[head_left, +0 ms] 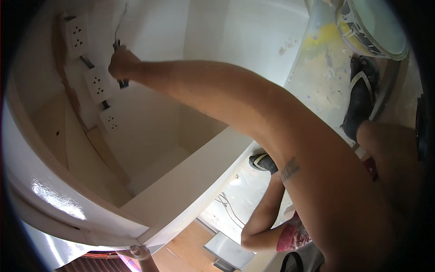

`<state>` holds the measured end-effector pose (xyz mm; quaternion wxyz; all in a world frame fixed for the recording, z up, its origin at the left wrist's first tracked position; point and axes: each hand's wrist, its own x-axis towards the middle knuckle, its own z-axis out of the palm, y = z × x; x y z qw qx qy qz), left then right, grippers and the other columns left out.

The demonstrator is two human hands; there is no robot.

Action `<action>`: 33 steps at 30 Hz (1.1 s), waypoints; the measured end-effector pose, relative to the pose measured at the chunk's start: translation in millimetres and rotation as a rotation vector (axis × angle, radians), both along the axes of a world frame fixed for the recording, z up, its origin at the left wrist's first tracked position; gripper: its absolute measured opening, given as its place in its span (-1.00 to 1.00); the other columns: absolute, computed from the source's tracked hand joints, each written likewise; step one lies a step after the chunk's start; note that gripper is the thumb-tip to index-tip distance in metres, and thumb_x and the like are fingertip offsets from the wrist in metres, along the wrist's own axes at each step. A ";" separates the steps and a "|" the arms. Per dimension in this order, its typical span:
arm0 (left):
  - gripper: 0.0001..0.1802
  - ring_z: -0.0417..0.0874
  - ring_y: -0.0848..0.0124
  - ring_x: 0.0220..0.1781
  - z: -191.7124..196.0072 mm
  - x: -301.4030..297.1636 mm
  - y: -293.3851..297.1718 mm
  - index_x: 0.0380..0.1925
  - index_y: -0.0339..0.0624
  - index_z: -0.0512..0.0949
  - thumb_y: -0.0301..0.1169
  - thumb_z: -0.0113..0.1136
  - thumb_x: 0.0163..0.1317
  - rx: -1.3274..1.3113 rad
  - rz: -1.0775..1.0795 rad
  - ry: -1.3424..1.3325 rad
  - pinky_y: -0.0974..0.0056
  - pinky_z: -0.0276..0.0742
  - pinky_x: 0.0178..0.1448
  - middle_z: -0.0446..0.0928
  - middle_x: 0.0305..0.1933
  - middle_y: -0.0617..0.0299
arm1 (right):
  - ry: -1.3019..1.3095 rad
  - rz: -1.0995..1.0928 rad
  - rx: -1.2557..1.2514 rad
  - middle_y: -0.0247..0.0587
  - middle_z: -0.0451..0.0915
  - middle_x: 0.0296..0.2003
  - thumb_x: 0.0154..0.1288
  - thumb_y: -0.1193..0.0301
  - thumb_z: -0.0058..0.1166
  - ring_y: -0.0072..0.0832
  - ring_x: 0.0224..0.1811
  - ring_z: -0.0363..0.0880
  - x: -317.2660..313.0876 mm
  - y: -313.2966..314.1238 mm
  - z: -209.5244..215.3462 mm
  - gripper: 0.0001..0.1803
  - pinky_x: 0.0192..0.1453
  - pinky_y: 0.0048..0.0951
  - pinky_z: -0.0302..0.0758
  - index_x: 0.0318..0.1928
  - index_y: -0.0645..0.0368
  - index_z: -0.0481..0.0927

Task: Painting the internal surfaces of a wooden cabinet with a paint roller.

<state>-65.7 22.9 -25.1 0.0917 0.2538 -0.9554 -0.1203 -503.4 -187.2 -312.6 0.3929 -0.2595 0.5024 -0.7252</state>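
Note:
My right hand (122, 63) is closed around a dark tool (123, 84), whose ends stick out above and below the fist. I cannot make out its exact kind. A thin grey wire (120, 25) runs upward from its top. The fist is inside a white cabinet, beside a row of white socket plates (98, 85) set along the back panel. Short black pieces (106, 104) show between the plates. At the bottom of the picture, my left hand (139, 252) grips the cabinet's rim (131, 233); most of its fingers are hidden.
A paint-smeared bucket (378, 27) stands at the upper right on a stained floor (317, 77). My feet in dark socks and flip-flops (361, 86) are near it. A divider panel (181, 177) crosses the cabinet. Loose cable (229, 208) lies on the floor.

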 end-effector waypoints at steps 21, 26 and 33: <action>0.08 0.17 0.09 0.43 -5.3 9.9 -15.2 0.46 -0.28 -0.11 0.27 0.06 0.25 -0.380 0.187 0.114 -0.01 0.19 0.42 0.00 0.48 -0.08 | -0.128 0.082 -0.001 0.32 0.59 -0.19 0.17 0.54 -0.03 0.00 -0.26 0.70 23.1 32.5 -1.4 -0.55 -0.31 -0.18 0.66 0.03 0.56 0.24; 0.07 0.10 0.08 0.47 -12.0 -31.9 -3.2 0.48 -0.24 -0.14 0.25 0.05 0.26 -0.345 0.126 -0.007 -0.02 0.13 0.46 -0.06 0.51 -0.07 | -0.010 0.128 -0.034 0.27 0.59 -0.13 0.18 0.52 -0.03 0.07 -0.16 0.68 14.2 36.3 1.5 -0.52 -0.09 -0.13 0.64 0.08 0.55 0.24; 0.05 -0.09 0.04 0.58 -10.8 -25.2 -11.2 0.51 -0.20 -0.24 0.21 -0.04 0.31 -0.418 0.170 0.049 -0.06 -0.07 0.55 -0.25 0.59 -0.08 | -0.196 0.014 -0.012 0.29 0.60 -0.11 0.20 0.50 -0.05 0.06 -0.04 0.65 5.8 37.1 15.8 -0.48 0.03 -0.13 0.59 0.12 0.58 0.22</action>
